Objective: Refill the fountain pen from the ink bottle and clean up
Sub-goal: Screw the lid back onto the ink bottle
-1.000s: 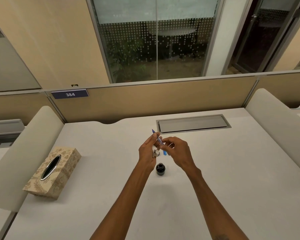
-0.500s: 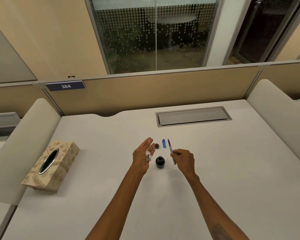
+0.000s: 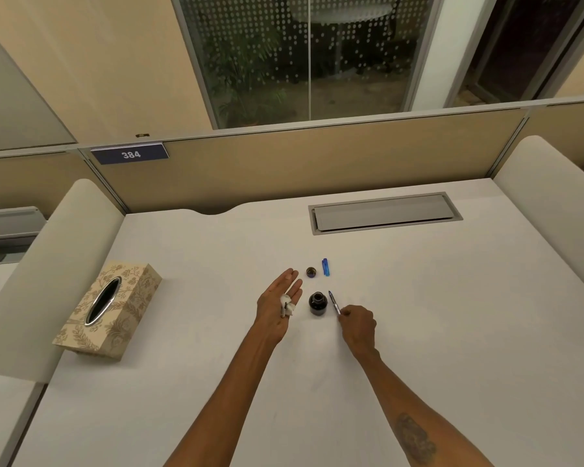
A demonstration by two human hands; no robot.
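An open dark ink bottle [image 3: 318,303] stands on the white desk between my hands. Its round cap [image 3: 311,272] lies just beyond it, with a blue pen cap [image 3: 325,266] to the right of that. My right hand [image 3: 358,323] grips the fountain pen [image 3: 333,302], its tip pointing up and away, right beside the bottle. My left hand [image 3: 277,303] hovers left of the bottle with long fingers stretched out, pinching a crumpled white tissue scrap [image 3: 288,307] under the thumb.
A patterned tissue box [image 3: 110,310] sits at the desk's left side. A grey cable hatch [image 3: 385,213] is set into the desk farther back. Padded dividers flank the desk on both sides, and a partition with a "384" plate [image 3: 130,154] stands behind.
A second ago both hands held the pen together above the bottle. They have since separated: the right hand lowered the pen beside the bottle, the left opened out, keeping the tissue.
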